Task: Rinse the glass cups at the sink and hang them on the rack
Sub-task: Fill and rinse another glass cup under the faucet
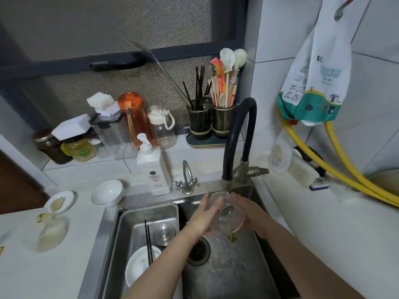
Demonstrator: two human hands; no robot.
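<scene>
The glass cup (226, 212) is over the sink basin (226, 272), tilted on its side under the running faucet (237, 134), with water and a yellowish trickle spilling from its lower rim toward the drain (197, 251). The left hand (205, 214) cups one side of it and the right hand (248, 212) the other, so each grip is wrapped round the glass wall. Wet, thin and ribbed, it is likely light but slippery and easily chipped on steel; holding it by the body with both palms, away from the rim, looks safest. Beside the basin a steel tray (151, 214) holds a white bowl (140, 262) and black chopsticks (149, 244). Farther back on the bench stand a soap dispenser (153, 169) and a utensil holder (209, 124). No rack can be made out.
</scene>
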